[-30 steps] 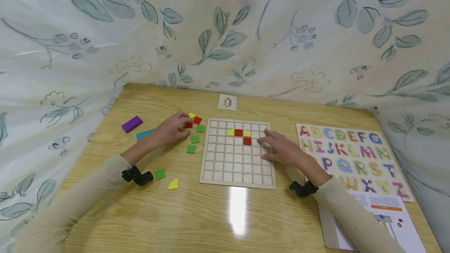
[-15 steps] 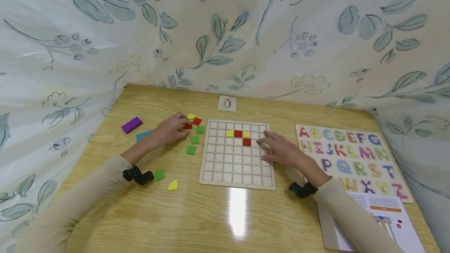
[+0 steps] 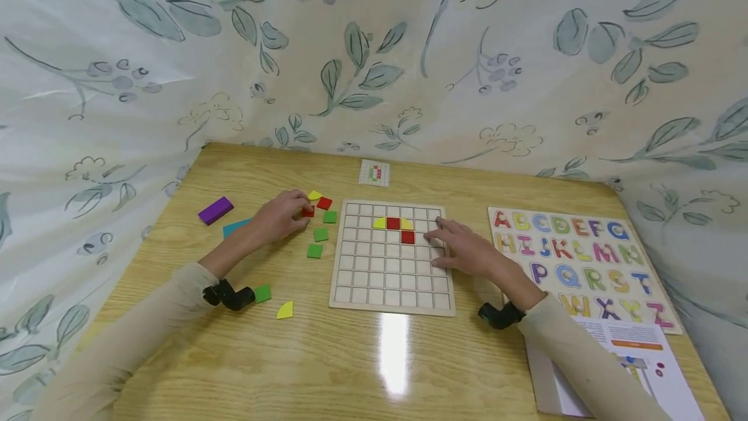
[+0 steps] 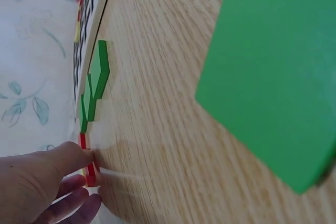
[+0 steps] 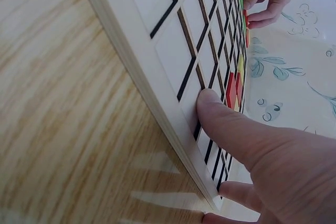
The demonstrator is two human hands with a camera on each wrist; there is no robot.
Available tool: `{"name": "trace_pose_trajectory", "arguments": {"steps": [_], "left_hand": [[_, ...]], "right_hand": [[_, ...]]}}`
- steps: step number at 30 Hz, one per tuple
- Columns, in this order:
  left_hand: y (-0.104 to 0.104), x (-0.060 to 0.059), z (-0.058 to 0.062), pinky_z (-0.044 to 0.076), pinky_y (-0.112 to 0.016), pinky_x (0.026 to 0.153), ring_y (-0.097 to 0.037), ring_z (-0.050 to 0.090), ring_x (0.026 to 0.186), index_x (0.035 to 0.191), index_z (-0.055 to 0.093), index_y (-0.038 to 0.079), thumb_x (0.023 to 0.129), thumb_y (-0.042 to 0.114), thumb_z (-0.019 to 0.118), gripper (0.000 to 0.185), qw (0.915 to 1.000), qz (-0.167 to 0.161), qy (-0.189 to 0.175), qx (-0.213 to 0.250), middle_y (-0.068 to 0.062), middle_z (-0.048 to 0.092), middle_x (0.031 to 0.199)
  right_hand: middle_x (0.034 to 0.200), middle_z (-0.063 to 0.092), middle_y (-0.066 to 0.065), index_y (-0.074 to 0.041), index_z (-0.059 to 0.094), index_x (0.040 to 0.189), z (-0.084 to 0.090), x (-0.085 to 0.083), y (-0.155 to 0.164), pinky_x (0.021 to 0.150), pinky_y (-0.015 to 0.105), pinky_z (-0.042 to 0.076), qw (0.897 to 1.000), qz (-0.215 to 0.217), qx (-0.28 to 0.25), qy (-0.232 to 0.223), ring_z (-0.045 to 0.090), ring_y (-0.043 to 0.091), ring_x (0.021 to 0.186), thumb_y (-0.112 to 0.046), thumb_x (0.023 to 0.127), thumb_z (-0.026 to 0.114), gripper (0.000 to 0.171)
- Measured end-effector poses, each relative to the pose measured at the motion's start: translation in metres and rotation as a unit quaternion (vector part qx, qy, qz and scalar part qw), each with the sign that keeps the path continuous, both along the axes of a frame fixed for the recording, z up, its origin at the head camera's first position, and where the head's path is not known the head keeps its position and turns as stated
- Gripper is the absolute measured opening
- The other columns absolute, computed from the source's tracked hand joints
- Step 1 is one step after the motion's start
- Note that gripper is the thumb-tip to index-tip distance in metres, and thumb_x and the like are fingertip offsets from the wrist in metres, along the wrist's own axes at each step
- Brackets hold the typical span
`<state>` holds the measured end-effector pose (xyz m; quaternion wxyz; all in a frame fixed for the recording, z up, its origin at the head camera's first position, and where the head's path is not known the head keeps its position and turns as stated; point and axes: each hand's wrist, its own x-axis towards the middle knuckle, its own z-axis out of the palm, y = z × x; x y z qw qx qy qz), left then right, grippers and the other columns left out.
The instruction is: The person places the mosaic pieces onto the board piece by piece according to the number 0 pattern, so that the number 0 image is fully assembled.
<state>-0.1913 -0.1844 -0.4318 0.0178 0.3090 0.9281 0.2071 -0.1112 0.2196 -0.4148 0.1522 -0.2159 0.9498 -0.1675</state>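
My left hand point(image 3: 282, 218) pinches a red square tile point(image 3: 309, 212) left of the wooden grid board point(image 3: 376, 266). In the left wrist view, the thumb and fingers meet at the red tile's edge. My right hand point(image 3: 467, 249) rests on the board's right side, its fingers spread and its thumb point(image 5: 218, 111) on the grid. Set in the board are two red tiles, one of them point(image 3: 408, 237) a row lower, and two yellow quarter-round tiles point(image 3: 380, 223). Another red tile point(image 3: 324, 203), a yellow piece point(image 3: 315, 195) and several green square tiles point(image 3: 321, 234) lie by my left hand.
A small pattern card point(image 3: 374, 173) lies behind the board. Blue point(image 3: 235, 227) and purple point(image 3: 215, 211) blocks are at left. Nearer me lie a green tile point(image 3: 263, 293) and a yellow quarter-round point(image 3: 285, 310). An alphabet board point(image 3: 575, 258) and printed box point(image 3: 637, 362) stand right.
The head view has shifted slightly. My left fingers have closed in on the red tile; my right hand stays on the board's edge. The tiles on the board have not moved.
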Motion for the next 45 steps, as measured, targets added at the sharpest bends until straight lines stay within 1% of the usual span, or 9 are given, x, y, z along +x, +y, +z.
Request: {"name": "trace_pose_trajectory", "arguments": {"steps": [6, 12, 21, 25, 30, 34, 38, 41, 45], "left_hand": [[-0.003, 0.002, -0.001, 0.051, -0.044, 0.096, -0.031, 0.059, 0.112, 0.097, 0.071, 0.003, 0.087, 0.011, 0.070, 0.012, 1.0000, 0.007, -0.001, -0.005, -0.014, 0.063, 0.116], [-0.005, 0.001, -0.002, 0.051, -0.045, 0.095, -0.031, 0.061, 0.111, 0.098, 0.071, 0.004, 0.087, 0.010, 0.069, 0.012, 1.0000, 0.001, -0.002, 0.001, -0.012, 0.066, 0.112], [-0.008, 0.001, -0.002, 0.054, -0.041, 0.085, -0.025, 0.064, 0.096, 0.098, 0.070, 0.004, 0.088, 0.009, 0.069, 0.012, 0.9999, -0.010, 0.007, 0.004, -0.011, 0.069, 0.104], [-0.004, 0.001, 0.001, 0.055, -0.036, 0.078, -0.021, 0.064, 0.088, 0.096, 0.071, 0.005, 0.087, 0.009, 0.070, 0.010, 0.9994, -0.019, 0.018, 0.023, -0.008, 0.069, 0.097], [0.025, 0.012, 0.011, 0.055, -0.032, 0.073, -0.019, 0.064, 0.083, 0.091, 0.072, 0.007, 0.085, 0.009, 0.071, 0.007, 0.9961, -0.045, 0.031, 0.069, -0.005, 0.070, 0.091], [0.063, 0.029, 0.012, 0.055, -0.030, 0.075, -0.016, 0.065, 0.086, 0.091, 0.073, 0.009, 0.083, 0.009, 0.073, 0.008, 0.9883, -0.112, 0.062, 0.084, -0.002, 0.072, 0.093], [0.101, 0.041, 0.010, 0.055, -0.027, 0.083, -0.015, 0.066, 0.093, 0.093, 0.072, 0.009, 0.085, 0.011, 0.072, 0.009, 0.9777, -0.176, 0.091, 0.070, -0.001, 0.073, 0.096], [0.124, 0.046, 0.011, 0.054, -0.024, 0.084, -0.013, 0.064, 0.092, 0.096, 0.072, 0.010, 0.087, 0.011, 0.068, 0.010, 0.9755, -0.200, 0.081, 0.045, 0.000, 0.072, 0.098], [0.143, 0.048, 0.011, 0.053, -0.022, 0.082, -0.013, 0.062, 0.090, 0.100, 0.072, 0.011, 0.089, 0.014, 0.064, 0.014, 0.9765, -0.209, 0.049, 0.020, 0.000, 0.071, 0.099]], "right_hand": [[0.156, 0.028, 0.024, -0.016, 0.053, 0.137, -0.001, 0.001, -0.001, 0.108, 0.065, 0.033, 1.000, -0.005, 0.003, -0.010, 0.028, 0.048, 0.142, -0.034, 0.088, 0.070, 0.055], [0.156, 0.029, 0.024, -0.016, 0.054, 0.137, -0.001, 0.001, -0.002, 0.108, 0.065, 0.033, 1.000, -0.006, 0.006, -0.005, 0.028, 0.048, 0.142, -0.032, 0.088, 0.070, 0.054], [0.155, 0.030, 0.024, -0.015, 0.054, 0.137, 0.000, 0.001, -0.003, 0.108, 0.064, 0.033, 1.000, -0.001, 0.009, 0.001, 0.030, 0.048, 0.141, -0.032, 0.088, 0.070, 0.053], [0.155, 0.030, 0.025, -0.015, 0.053, 0.137, 0.000, 0.001, -0.002, 0.107, 0.065, 0.034, 1.000, 0.001, 0.009, 0.000, 0.030, 0.049, 0.141, -0.032, 0.089, 0.069, 0.053], [0.155, 0.029, 0.026, -0.014, 0.053, 0.137, 0.000, 0.000, -0.001, 0.107, 0.065, 0.034, 1.000, 0.002, 0.009, 0.000, 0.029, 0.050, 0.140, -0.031, 0.089, 0.069, 0.053], [0.155, 0.028, 0.026, -0.015, 0.053, 0.137, 0.000, -0.001, -0.001, 0.107, 0.064, 0.034, 1.000, 0.000, 0.012, -0.009, 0.029, 0.050, 0.141, -0.032, 0.089, 0.069, 0.054], [0.156, 0.028, 0.025, -0.015, 0.053, 0.137, 0.002, -0.002, -0.001, 0.108, 0.063, 0.034, 1.000, -0.006, 0.009, -0.012, 0.028, 0.049, 0.142, -0.032, 0.088, 0.070, 0.054], [0.155, 0.029, 0.026, -0.014, 0.054, 0.137, 0.003, -0.004, -0.001, 0.109, 0.063, 0.033, 1.000, -0.008, 0.001, -0.013, 0.028, 0.049, 0.141, -0.031, 0.088, 0.071, 0.055], [0.155, 0.029, 0.026, -0.014, 0.054, 0.137, 0.004, -0.005, -0.003, 0.109, 0.064, 0.033, 1.000, -0.006, -0.005, -0.020, 0.028, 0.049, 0.141, -0.031, 0.087, 0.071, 0.055]]}}
